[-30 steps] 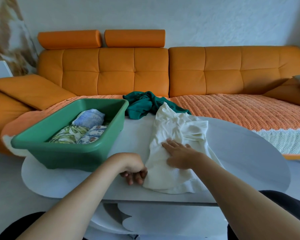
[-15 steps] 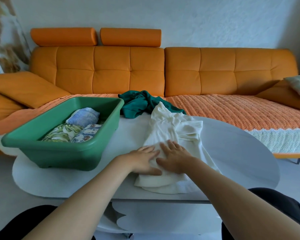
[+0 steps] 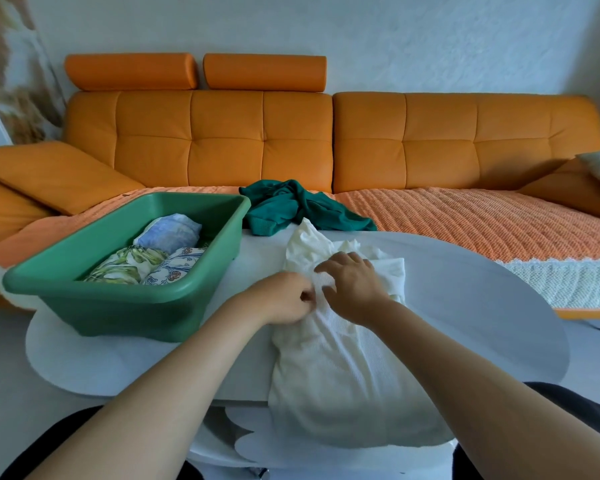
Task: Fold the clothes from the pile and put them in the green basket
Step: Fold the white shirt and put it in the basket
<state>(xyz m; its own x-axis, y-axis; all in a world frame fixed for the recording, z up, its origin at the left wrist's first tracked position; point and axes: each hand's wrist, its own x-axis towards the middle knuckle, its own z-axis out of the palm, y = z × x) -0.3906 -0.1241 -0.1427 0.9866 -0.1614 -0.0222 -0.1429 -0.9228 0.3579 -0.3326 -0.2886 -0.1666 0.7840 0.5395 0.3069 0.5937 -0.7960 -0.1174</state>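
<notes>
Soft, even daylight, cool cast; source off frame. No glare, only faint sheen on back of orange leather sofa [image 3: 222, 150]. Shadows weak, soft-edged: dark band under green plastic basket [image 3: 125, 313] on white oval table [image 3: 465, 306]. Centre sharp: weave of cream-white waffle cloth [image 3: 343, 375] legible. Wide-angle bowing: sofa top and table rim curve. Beige wall picture [image 3: 11, 81] at left edge smeared. Right hand [image 3: 354, 289] slightly motion-blurred at fingers.
</notes>
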